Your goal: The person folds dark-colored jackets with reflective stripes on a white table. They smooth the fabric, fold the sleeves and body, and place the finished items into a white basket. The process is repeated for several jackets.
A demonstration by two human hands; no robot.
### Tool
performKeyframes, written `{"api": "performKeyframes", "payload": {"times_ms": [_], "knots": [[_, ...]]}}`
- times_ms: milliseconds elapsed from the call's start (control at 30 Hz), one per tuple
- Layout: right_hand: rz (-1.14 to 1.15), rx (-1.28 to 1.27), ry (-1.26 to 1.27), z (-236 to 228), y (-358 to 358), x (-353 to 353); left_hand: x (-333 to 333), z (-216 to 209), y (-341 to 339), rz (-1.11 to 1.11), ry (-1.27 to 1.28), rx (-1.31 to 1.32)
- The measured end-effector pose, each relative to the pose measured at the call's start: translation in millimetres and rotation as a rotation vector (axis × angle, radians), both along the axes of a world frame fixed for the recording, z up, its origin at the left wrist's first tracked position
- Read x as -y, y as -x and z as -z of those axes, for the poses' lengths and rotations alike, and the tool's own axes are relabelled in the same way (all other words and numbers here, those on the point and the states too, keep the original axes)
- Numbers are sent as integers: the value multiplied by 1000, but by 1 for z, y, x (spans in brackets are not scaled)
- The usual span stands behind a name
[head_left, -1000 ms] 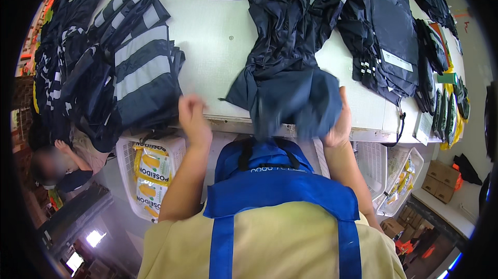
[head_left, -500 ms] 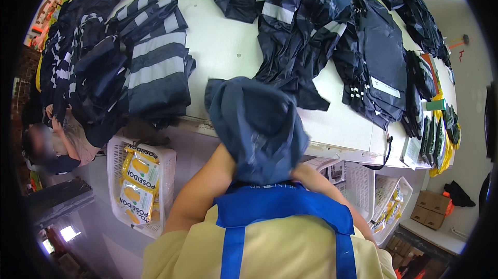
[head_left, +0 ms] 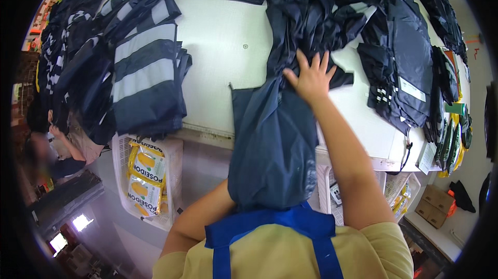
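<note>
A dark navy garment (head_left: 272, 144), smooth and wrinkled down its length, hangs over the near table edge in front of me. Its far part lies on the white table and runs into bunched dark fabric. My right hand (head_left: 312, 83) rests on that fabric with its fingers spread flat. The left forearm (head_left: 205, 214) goes in under the hanging part, so my left hand and its fingers are hidden. Left of the garment lies a stack of folded dark garments (head_left: 146, 71) with grey stripes. More folded dark garments (head_left: 410, 45) lie to the right, one with a white label.
Below the table edge at left hangs a white basket (head_left: 122, 167) of yellow-and-white packets (head_left: 148, 175). White baskets (head_left: 410, 193) also hang at right. Another person (head_left: 62, 146) handles dark clothes at far left. Cardboard boxes (head_left: 434, 206) sit at lower right.
The bunched garment held up before me now hangs extended over the edge. My right hand has moved forward from its side onto the fabric on the table; my left hand is now hidden.
</note>
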State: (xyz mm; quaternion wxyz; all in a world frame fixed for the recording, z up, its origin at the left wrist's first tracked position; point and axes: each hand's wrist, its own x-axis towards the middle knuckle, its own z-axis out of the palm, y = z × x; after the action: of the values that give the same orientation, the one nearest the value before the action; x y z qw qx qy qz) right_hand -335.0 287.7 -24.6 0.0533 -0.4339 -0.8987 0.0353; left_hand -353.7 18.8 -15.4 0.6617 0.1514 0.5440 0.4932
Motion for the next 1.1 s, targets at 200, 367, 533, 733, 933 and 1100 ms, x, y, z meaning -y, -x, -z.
{"api": "performKeyframes", "payload": {"times_ms": [200, 367, 533, 733, 933, 1100], "knots": [[-127, 80, 50, -2, 42, -109, -63, 35, -6, -8, -81, 34], [-164, -741, 559, -86, 0, -57, -60, 25, -11, -13, -104, 16], [-148, -1340, 970, -133, -100, 84, -59, -14, -15, 58, -280, -5], [-331, -1018, 958, -152, -114, 90, -80, -29, -13, 20, -542, -113], [-398, -773, 1270, -129, -136, 102, -57, -112, 24, 249, -619, -982], [-381, -689, 525, -90, -171, 152, -9, -95, 50, -12, -613, -454]]}}
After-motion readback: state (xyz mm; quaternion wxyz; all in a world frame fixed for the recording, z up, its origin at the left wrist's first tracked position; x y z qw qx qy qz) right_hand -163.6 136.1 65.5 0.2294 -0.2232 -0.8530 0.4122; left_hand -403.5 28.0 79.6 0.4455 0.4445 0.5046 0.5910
